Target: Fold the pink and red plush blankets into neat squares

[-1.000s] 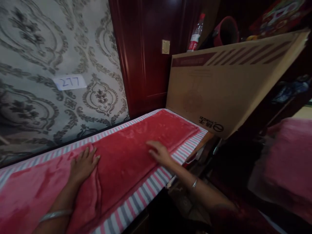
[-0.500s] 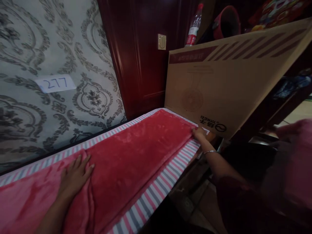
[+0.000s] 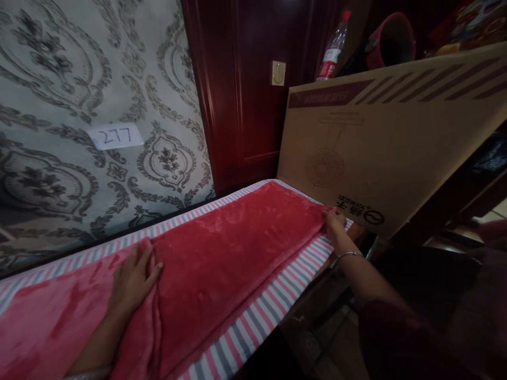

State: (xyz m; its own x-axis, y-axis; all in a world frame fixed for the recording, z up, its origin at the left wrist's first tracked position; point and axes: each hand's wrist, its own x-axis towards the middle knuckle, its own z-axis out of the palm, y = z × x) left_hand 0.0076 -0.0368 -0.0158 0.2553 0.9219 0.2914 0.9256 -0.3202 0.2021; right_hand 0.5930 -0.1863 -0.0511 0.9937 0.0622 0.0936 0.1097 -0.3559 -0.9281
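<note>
Currently: one red blanket [image 3: 233,243], folded, laid lengthwise over a striped cloth [image 3: 253,327] on the surface [image 3: 358,231], reaching nearly to its right edge. Left hand [image 3: 133,277]: palm down on the blanket's upper fold, toward the surface's left end; grip slack, thumb apart from the fingers. Right hand [image 3: 335,220]: near the surface's right front corner, grip clamped on the blanket's corner. One cardboard box [image 3: 400,137], printed, beside the right edge.
</note>
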